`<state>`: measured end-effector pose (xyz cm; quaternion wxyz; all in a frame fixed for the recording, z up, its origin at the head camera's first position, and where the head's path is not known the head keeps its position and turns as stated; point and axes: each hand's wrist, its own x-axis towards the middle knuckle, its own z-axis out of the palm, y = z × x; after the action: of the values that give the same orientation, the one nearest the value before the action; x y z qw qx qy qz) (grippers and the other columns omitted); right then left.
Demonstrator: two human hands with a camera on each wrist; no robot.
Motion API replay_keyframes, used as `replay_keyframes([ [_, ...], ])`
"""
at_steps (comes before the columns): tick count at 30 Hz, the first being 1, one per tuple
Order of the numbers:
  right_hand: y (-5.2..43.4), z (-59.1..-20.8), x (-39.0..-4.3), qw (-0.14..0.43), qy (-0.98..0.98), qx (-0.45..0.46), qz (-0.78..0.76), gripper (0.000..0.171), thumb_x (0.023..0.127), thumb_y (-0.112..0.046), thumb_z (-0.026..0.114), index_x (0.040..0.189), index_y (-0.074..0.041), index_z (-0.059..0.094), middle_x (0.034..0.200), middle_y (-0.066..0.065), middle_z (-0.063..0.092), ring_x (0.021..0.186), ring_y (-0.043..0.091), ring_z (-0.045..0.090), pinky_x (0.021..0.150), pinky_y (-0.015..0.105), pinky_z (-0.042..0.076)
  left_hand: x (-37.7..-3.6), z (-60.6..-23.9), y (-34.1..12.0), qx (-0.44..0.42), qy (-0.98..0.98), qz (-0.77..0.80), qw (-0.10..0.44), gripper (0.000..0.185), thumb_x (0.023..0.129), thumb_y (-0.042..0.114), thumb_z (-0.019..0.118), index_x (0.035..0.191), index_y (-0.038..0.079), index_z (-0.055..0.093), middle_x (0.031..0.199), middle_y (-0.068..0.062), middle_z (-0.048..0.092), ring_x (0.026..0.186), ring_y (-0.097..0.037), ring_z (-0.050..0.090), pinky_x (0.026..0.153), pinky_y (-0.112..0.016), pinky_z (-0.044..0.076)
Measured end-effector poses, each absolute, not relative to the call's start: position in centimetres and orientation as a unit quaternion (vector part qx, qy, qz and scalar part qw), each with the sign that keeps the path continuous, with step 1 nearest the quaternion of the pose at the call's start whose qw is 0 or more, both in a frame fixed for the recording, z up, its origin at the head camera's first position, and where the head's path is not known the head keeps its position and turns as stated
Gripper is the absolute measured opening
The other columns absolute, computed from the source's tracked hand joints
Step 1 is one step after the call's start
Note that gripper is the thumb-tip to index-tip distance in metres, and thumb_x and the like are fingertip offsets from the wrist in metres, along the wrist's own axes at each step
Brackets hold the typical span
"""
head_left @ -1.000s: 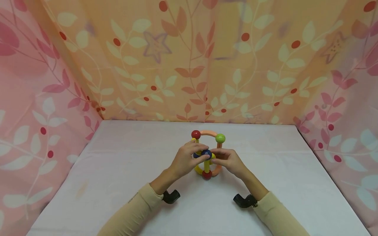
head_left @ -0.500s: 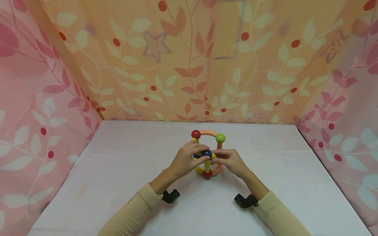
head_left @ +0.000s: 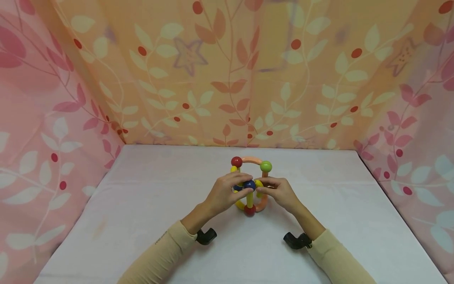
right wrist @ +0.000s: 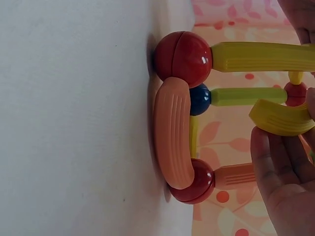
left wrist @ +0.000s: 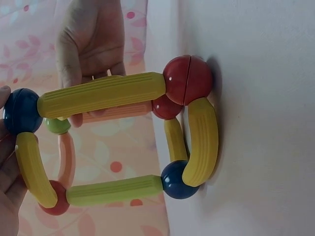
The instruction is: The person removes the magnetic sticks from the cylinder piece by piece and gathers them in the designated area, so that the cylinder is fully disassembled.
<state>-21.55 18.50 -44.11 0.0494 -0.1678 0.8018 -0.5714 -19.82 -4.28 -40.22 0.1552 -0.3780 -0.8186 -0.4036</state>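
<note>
- On the white table (head_left: 149, 205), head view, the ball-and-stick frame (head_left: 250, 200) is standing upright; my left hand (head_left: 220, 192) is pinching its near blue ball (head_left: 250, 185), my right hand (head_left: 282, 193) a curved yellow stick (head_left: 259, 184) just right of it. I'm judging that bracing the ball while squaring the stick's end is serving best.
- Left wrist view: an upright yellow stick (left wrist: 102, 96) is hiding most of the held piece.
- Right wrist view: my thumb (right wrist: 311, 101) is concealing the curved stick's upper end; I'm not seeing whether it is touching the ball.

White table (head_left: 142, 205), leafy backcloth (head_left: 244, 98) (orange)
</note>
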Motion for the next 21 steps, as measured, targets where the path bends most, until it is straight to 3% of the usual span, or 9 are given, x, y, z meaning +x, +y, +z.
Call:
replay_keyframes([
  [21, 20.4, -44.2, -21.5, 0.052, 0.821, -0.161, -0.545, 0.034, 0.088, -0.019, 0.072, 0.116, 0.000, 0.070, 0.114, 0.018, 0.071, 0.095, 0.014, 0.063, 0.081, 0.021, 0.054, -19.7, -40.1, -4.3, -0.374, -0.826, -0.396, 0.148, 0.035, 0.083, 0.017, 0.077, 0.116, 0.006, 0.070, 0.111, -0.005, 0.072, 0.102, -0.017, 0.068, 0.088, -0.026, 0.056],
])
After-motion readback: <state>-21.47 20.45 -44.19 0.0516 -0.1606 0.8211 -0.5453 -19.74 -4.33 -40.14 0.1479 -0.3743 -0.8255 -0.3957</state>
